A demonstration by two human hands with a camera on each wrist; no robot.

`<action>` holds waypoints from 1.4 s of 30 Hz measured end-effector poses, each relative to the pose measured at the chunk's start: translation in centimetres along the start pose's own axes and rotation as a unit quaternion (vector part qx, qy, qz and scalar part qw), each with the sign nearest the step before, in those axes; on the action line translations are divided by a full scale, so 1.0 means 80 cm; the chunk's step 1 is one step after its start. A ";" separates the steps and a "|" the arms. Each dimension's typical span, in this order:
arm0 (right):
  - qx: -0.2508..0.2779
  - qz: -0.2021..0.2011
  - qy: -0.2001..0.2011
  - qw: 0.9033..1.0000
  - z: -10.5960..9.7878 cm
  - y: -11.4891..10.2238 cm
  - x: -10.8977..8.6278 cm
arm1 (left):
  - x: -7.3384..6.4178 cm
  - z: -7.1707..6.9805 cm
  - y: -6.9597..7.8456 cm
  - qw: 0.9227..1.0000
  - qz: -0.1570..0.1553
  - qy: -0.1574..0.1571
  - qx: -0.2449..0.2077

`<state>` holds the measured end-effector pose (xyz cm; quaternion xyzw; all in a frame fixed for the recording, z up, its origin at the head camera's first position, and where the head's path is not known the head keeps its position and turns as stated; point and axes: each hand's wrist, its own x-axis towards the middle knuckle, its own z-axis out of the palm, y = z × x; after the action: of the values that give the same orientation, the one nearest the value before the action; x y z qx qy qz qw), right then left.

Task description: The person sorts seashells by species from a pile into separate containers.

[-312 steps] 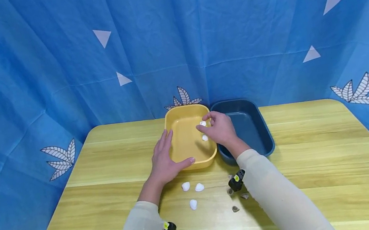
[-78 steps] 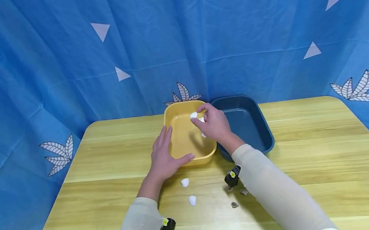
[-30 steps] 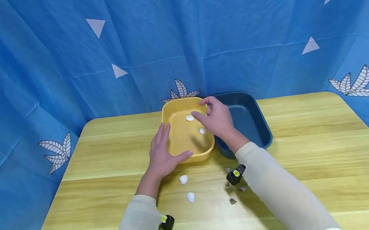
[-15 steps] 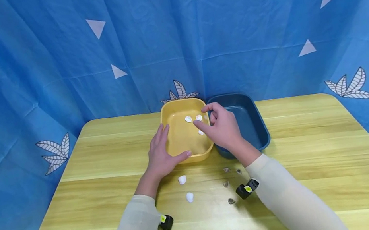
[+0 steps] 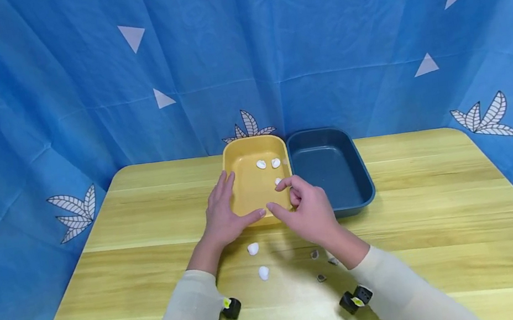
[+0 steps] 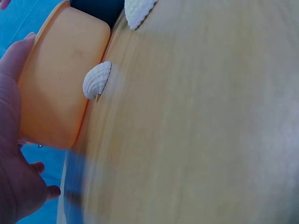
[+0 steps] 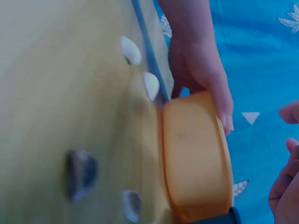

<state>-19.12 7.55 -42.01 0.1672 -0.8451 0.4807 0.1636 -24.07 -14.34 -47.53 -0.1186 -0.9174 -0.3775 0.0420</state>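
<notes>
At the lower centre of the head view, two white shells (image 5: 264,273) are lying on the wooden table (image 5: 463,222), and three brown shells (image 5: 321,278) are showing to their right. Beyond them, the right hand (image 5: 311,212) is hovering at the lower right of the yellow bin (image 5: 255,189), thumb and forefinger parted, gripping nothing. The left hand (image 5: 221,218) is resting against the bin's left side, fingers straight. Farther up, three more white shells (image 5: 261,165) are sitting inside it. A dark blue bin (image 5: 331,173) is standing just right; a blue curtain (image 5: 339,12) is hanging behind.
</notes>
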 end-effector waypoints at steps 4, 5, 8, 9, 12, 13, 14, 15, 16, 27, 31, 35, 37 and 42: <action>0.020 -0.017 -0.006 1.000 0.004 0.000 -0.015 | 0.000 0.000 0.000 1.000 0.003 -0.003 0.001; 0.023 -0.022 -0.009 0.999 0.006 0.001 -0.019 | 0.000 0.000 0.001 1.000 0.002 -0.004 0.000; 0.031 -0.041 -0.020 0.998 0.011 0.004 -0.031 | 0.001 0.000 0.002 1.000 -0.001 -0.005 0.003; 0.034 -0.048 -0.024 0.998 0.012 0.005 -0.034 | 0.001 0.000 0.002 1.000 -0.001 -0.004 0.005; 0.040 -0.062 -0.039 0.997 0.018 0.009 -0.045 | 0.002 0.000 0.002 1.000 0.003 0.001 0.008; 0.042 -0.063 -0.048 0.996 0.019 0.010 -0.048 | 0.003 0.000 0.002 1.000 0.004 0.002 0.008; 0.045 -0.065 -0.058 0.995 0.021 0.012 -0.051 | 0.003 0.000 0.002 1.000 0.005 0.003 0.007; 0.048 -0.066 -0.072 0.994 0.022 0.013 -0.053 | 0.002 0.000 0.003 1.000 0.008 0.004 0.005; 0.049 -0.066 -0.088 0.993 0.023 0.014 -0.056 | 0.002 0.000 0.003 1.000 0.009 0.004 0.003; 0.031 -0.069 -0.240 0.968 0.031 0.026 -0.070 | 0.001 -0.001 0.004 1.000 0.003 0.002 0.000; 0.015 -0.068 -0.267 0.961 0.035 0.028 -0.071 | 0.001 0.000 0.004 1.000 0.001 0.001 0.001; 0.012 -0.070 -0.297 0.952 0.038 0.028 -0.069 | 0.001 0.000 0.003 1.000 -0.002 0.002 -0.002; 0.005 -0.072 -0.311 0.948 0.040 0.028 -0.068 | 0.001 0.000 0.003 1.000 -0.002 0.003 -0.003; -0.016 -0.079 -0.337 0.938 0.046 0.030 -0.065 | 0.001 -0.001 0.004 1.000 -0.001 0.002 -0.005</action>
<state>-15.97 6.16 -47.85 0.3830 -0.8423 0.3684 -0.0907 -24.05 -14.19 -47.24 -0.1176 -0.9154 -0.3825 0.0428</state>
